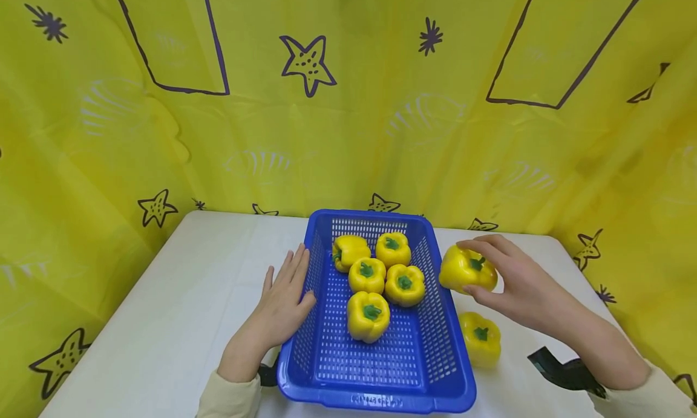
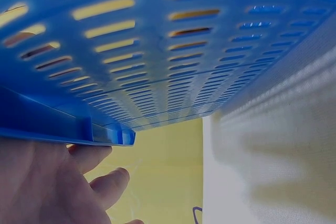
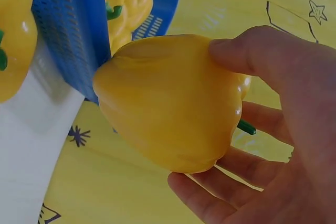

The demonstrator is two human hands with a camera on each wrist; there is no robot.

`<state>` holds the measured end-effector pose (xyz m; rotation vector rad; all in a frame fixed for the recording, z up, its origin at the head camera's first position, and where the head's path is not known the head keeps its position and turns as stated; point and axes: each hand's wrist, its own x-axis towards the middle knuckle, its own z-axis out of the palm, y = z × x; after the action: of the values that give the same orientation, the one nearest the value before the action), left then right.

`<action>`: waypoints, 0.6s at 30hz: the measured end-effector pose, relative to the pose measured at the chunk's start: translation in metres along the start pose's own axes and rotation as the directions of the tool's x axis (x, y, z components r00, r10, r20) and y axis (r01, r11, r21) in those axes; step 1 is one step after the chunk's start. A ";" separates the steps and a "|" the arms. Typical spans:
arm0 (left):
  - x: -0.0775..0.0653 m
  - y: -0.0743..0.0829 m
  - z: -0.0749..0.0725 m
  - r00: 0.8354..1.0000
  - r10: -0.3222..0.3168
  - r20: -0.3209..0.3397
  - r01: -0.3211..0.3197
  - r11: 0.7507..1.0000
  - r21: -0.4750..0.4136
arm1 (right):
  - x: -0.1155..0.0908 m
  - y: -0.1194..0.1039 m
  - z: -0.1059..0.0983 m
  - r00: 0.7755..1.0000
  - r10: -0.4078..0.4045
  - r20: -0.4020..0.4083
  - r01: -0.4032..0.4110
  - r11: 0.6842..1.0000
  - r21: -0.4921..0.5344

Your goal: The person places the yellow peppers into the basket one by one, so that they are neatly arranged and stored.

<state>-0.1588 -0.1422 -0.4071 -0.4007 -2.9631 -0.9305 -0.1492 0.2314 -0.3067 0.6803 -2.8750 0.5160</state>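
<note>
A yellow bell pepper (image 1: 458,271) is gripped between the thumb and fingers of my right hand (image 1: 517,282), just beyond the basket's right rim. In the right wrist view the same pepper (image 3: 168,103) shows its smooth side, its green stem toward the palm. My left hand (image 1: 283,303) rests with straight fingers along the left rim of the blue plastic basket (image 1: 376,401); in the left wrist view its fingers (image 2: 113,187) lie under the rim lip. Several yellow peppers (image 1: 368,321) with green stems sit inside the basket, mostly toward its far half.
Another yellow pepper (image 1: 480,342) stands on the white table (image 1: 163,321) outside the basket's right wall, below my right hand. A yellow curtain (image 1: 354,133) with starfish drawings hangs behind and at both sides of the table.
</note>
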 end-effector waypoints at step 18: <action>-0.001 -0.002 0.001 1.000 0.012 -0.021 -0.012 1.000 0.006 | 0.008 -0.028 0.017 0.988 -0.149 0.041 0.147 0.988 0.040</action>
<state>-0.1585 -0.1429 -0.4090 -0.4060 -2.9405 -0.9184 -0.1450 0.1987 -0.3124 0.9139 -2.8321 0.5399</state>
